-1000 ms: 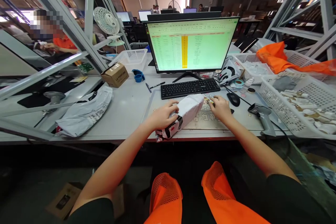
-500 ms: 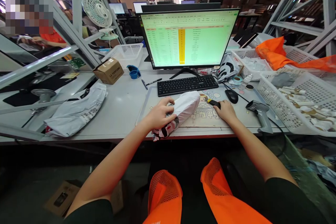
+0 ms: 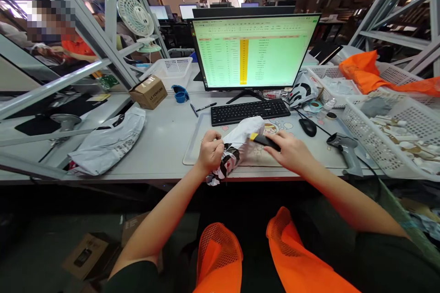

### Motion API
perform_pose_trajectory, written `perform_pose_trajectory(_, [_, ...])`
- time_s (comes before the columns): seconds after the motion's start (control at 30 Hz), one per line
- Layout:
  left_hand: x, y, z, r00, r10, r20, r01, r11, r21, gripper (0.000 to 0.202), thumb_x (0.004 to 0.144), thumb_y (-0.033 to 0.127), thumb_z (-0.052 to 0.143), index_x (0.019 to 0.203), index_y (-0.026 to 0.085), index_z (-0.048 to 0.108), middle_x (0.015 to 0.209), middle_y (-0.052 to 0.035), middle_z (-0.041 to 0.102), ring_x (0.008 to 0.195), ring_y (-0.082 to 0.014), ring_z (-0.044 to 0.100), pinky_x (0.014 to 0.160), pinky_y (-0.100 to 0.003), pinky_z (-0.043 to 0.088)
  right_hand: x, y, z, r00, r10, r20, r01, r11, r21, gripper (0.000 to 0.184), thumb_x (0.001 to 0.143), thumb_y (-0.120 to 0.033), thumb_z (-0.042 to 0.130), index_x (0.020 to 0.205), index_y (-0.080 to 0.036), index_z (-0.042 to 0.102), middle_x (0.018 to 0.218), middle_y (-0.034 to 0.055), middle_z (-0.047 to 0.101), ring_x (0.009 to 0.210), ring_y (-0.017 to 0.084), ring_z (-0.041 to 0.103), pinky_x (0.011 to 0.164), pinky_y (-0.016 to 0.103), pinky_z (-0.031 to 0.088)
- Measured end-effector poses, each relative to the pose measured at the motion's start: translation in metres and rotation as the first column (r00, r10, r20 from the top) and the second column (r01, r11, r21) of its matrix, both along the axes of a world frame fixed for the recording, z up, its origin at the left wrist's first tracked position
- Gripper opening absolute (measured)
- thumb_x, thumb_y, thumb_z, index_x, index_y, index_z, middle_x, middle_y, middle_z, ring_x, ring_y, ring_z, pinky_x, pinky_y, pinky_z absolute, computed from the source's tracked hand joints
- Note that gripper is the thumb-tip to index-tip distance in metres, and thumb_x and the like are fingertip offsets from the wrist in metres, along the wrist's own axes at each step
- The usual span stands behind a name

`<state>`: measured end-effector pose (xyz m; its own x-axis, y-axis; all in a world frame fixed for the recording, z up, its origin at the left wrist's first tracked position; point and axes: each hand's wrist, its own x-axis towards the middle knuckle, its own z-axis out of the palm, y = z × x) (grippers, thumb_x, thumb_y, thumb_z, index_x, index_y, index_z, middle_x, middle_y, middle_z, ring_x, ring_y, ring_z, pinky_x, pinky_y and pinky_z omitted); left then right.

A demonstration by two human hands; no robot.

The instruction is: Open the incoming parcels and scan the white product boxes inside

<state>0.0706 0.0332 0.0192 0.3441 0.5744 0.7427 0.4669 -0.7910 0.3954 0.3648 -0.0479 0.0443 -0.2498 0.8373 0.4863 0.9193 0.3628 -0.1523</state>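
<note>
A white plastic mailing bag [image 3: 244, 133] with black and red print lies slanted on the desk mat [image 3: 199, 144] in front of the keyboard. My left hand [image 3: 211, 152] is closed in a fist on the bag's left edge, gripping its plastic. On the other side my right hand [image 3: 290, 150] holds a black box cutter [image 3: 266, 141] with a yellow tip. The cutter's tip points left and is at the bag's right side; I cannot tell whether it touches the plastic.
Behind the mat stand a keyboard [image 3: 250, 111] and a monitor [image 3: 256, 52]. A mouse [image 3: 307, 127], a barcode scanner [image 3: 345, 149] and a white basket of small items [image 3: 364, 139] are on the right. Another mailing bag [image 3: 110, 142] and a small carton [image 3: 149, 92] lie left.
My right hand has lifted the box cutter off the mat and brought it left to the bag. My left hand has gone from lying over the bag to a closed grip on its edge.
</note>
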Motion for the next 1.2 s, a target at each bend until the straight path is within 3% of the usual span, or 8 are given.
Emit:
perform_pose_trajectory(0.13, [-0.008,-0.005,-0.004,1.000,0.009,-0.011,-0.009,0.999,-0.049,0.030,0.096,0.034,0.046,0.077,0.018,0.063,0.107,-0.0132,0.060,0.105,-0.0241,0.058,0.094,-0.042,0.050,0.053,0.032,-0.027,0.887,-0.463,-0.006,0.461,0.884,-0.075,0.044,0.104,-0.042,0.064,0.139,-0.015,0.066,0.120,0.0159,0.059,0.099,0.034,0.064,0.080,0.040,0.053])
perform_pose_trajectory(0.23, [-0.015,-0.008,-0.007,0.998,-0.033,-0.061,0.032,0.999,-0.017,0.025,0.096,0.034,0.054,0.097,0.018,0.074,0.129,-0.0143,0.058,0.125,-0.0268,0.055,0.106,-0.045,0.047,0.079,0.047,-0.046,0.806,-0.591,0.025,0.581,0.782,-0.224,0.043,0.106,-0.039,0.062,0.135,-0.008,0.068,0.119,0.0197,0.060,0.101,0.037,0.064,0.085,0.044,0.053])
perform_pose_trajectory(0.33, [-0.017,-0.011,-0.010,0.999,-0.038,-0.032,0.038,0.999,-0.013,0.023,0.098,0.031,0.056,0.095,0.018,0.075,0.131,-0.0140,0.058,0.125,-0.0260,0.057,0.106,-0.044,0.048,0.067,0.035,-0.044,0.862,-0.505,-0.035,0.492,0.852,-0.178,0.041,0.106,-0.038,0.061,0.136,-0.011,0.069,0.114,0.0153,0.062,0.103,0.034,0.064,0.088,0.041,0.053])
perform_pose_trajectory(0.43, [-0.012,-0.016,-0.015,0.999,-0.018,0.045,0.021,0.998,-0.058,0.021,0.097,0.029,0.057,0.086,0.017,0.070,0.126,-0.0138,0.059,0.118,-0.0238,0.060,0.100,-0.040,0.051,0.028,0.002,-0.021,0.982,-0.133,-0.137,0.132,0.991,-0.015,0.044,0.107,-0.044,0.058,0.142,-0.019,0.066,0.112,0.0106,0.062,0.097,0.027,0.065,0.085,0.036,0.053])
perform_pose_trajectory(0.53, [-0.003,-0.024,-0.018,0.997,-0.010,0.072,0.015,0.998,-0.067,0.019,0.096,0.030,0.059,0.083,0.018,0.065,0.121,-0.0133,0.059,0.116,-0.0234,0.060,0.100,-0.040,0.052,-0.009,-0.027,0.006,0.986,0.152,-0.062,-0.152,0.988,-0.005,0.043,0.111,-0.047,0.051,0.143,-0.023,0.066,0.111,0.0092,0.063,0.088,0.024,0.064,0.077,0.034,0.052])
perform_pose_trajectory(0.67, [0.009,-0.035,-0.020,0.998,0.010,0.063,-0.008,1.000,-0.031,0.018,0.091,0.031,0.063,0.079,0.018,0.063,0.121,-0.0141,0.058,0.115,-0.0241,0.060,0.099,-0.041,0.053,-0.028,-0.035,0.026,0.983,0.147,0.114,-0.138,0.987,-0.084,0.038,0.107,-0.041,0.059,0.140,-0.023,0.068,0.103,0.0069,0.063,0.079,0.022,0.063,0.065,0.032,0.048])
perform_pose_trajectory(0.83, [0.017,-0.041,-0.021,0.997,-0.007,0.077,0.006,1.000,0.015,0.012,0.088,0.026,0.065,0.080,0.019,0.063,0.121,-0.0142,0.056,0.119,-0.0243,0.060,0.098,-0.040,0.054,-0.023,-0.035,0.030,0.974,0.116,0.194,-0.086,0.984,-0.156,0.034,0.106,-0.038,0.064,0.137,-0.027,0.069,0.100,0.0045,0.062,0.078,0.021,0.064,0.061,0.030,0.044])
perform_pose_trajectory(1.2, [0.004,-0.030,-0.023,0.990,-0.062,0.124,0.063,0.998,-0.005,0.006,0.088,0.014,0.059,0.083,0.017,0.061,0.125,-0.0132,0.051,0.126,-0.0241,0.055,0.109,-0.042,0.049,-0.047,-0.034,-0.024,0.995,0.091,0.049,-0.097,0.986,0.134,0.050,0.116,-0.048,0.037,0.137,-0.015,0.070,0.101,0.0106,0.061,0.079,0.025,0.060,0.064,0.037,0.047])
